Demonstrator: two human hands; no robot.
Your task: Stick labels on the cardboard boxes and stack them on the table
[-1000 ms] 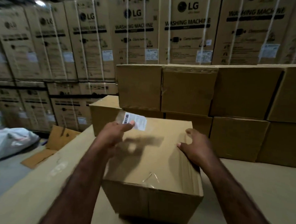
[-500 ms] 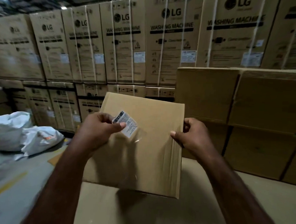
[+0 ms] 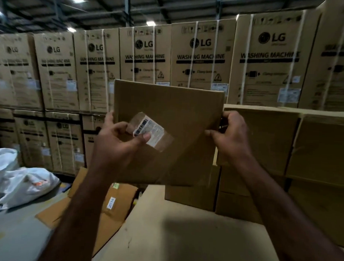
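Cardboard box (image 3: 168,110) is held up between the two hands, its broad flat face turned toward the person and its lower edge clear of the counter (image 3: 183,238) below the forearms. The left hand (image 3: 120,146) grips the box's left edge, fingers wrapped behind it and thumb pressed on the lower corner of a white barcode label (image 3: 147,132). The label lies tilted on the box face just beside that hand, with a glossy strip running under and past it. The right hand (image 3: 231,136) clamps the opposite edge, thumb on the front face and fingers curled round the side. Just beyond and to the right of the right hand, a stack of plain brown boxes (image 3: 264,143) stands on the counter; the held box overlaps its left end in this view. Far behind both hands rises a wall of strapped washing machine cartons (image 3: 199,59), stacked in two tiers. Below and left of the left forearm, flattened cardboard (image 3: 116,206) lies on the floor beside the counter's edge, and farther left sit white sacks (image 3: 25,183).
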